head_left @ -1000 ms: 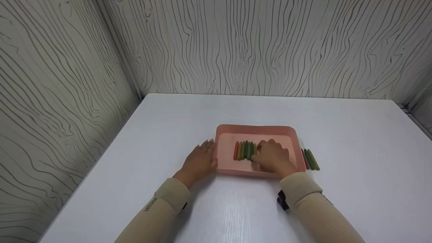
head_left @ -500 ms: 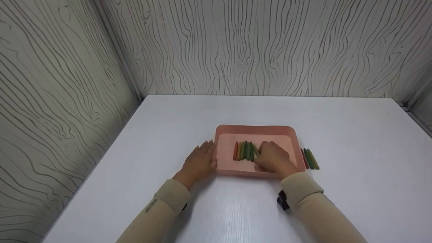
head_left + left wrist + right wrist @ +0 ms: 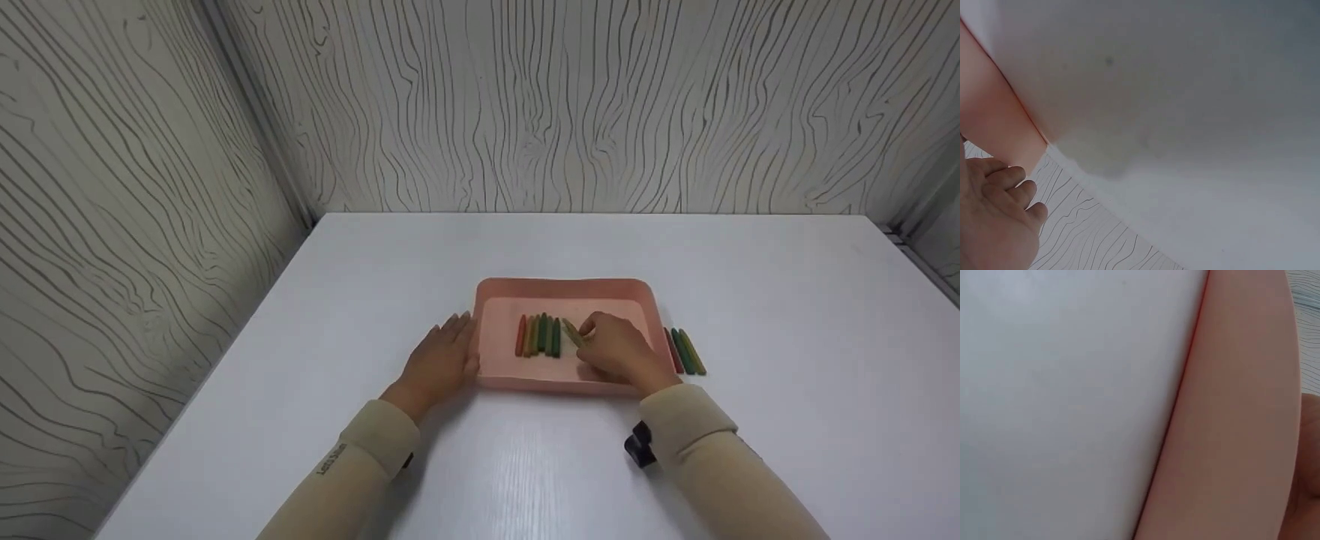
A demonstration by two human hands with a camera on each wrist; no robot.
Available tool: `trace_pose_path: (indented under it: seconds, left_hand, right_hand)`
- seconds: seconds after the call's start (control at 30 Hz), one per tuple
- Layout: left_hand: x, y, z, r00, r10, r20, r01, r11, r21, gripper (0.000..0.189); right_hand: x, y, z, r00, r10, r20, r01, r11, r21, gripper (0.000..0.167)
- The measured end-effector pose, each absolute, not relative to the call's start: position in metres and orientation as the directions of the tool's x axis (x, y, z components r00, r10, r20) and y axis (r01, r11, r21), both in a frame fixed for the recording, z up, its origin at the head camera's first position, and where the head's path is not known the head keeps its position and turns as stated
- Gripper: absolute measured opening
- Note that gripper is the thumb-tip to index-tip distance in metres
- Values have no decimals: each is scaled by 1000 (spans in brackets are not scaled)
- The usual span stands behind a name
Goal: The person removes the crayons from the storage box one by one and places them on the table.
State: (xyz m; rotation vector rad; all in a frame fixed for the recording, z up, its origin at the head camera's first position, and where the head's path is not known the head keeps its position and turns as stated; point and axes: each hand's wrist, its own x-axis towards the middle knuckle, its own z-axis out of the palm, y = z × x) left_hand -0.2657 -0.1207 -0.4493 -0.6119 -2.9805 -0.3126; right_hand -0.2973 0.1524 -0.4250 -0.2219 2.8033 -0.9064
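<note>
Lightly hold the yellowish crayon (image 3: 572, 333), pinched right of frame centre in the right hand (image 3: 617, 348), apparently by its lower end; steady the pink tray (image 3: 566, 288) with the straight-fingered left hand (image 3: 438, 364).

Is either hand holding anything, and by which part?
The right hand pinches a yellowish crayon by its near end; the far end sticks out free. The left hand lies at the tray's side, with no grip visible.

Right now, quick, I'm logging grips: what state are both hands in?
Left hand: open, fingers extended at the tray's side.
Right hand: closed, pinching a yellowish crayon over the tray.
</note>
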Motion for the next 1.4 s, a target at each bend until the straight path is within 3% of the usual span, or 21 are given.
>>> trace_pose_path:
  seconds: [0.6,1.07,1.4]
  left_hand:
    - [-266,-120,-449,-916,384,119,400,900,173,55]
    - [-266,-122,-450,-912,386,138,407,894,186,55]
    - [-267,-120,-450,-918,376,122,393,904,167,54]
  right_hand:
    - [-294,172,-397,-977,-211,-42,-128,724,-678,35]
    - [-292,208,-380,-987,-162,10,-130,751,-647,39]
    - [-290,247,-383,-994,-107,-30,-67,791,-608,46]
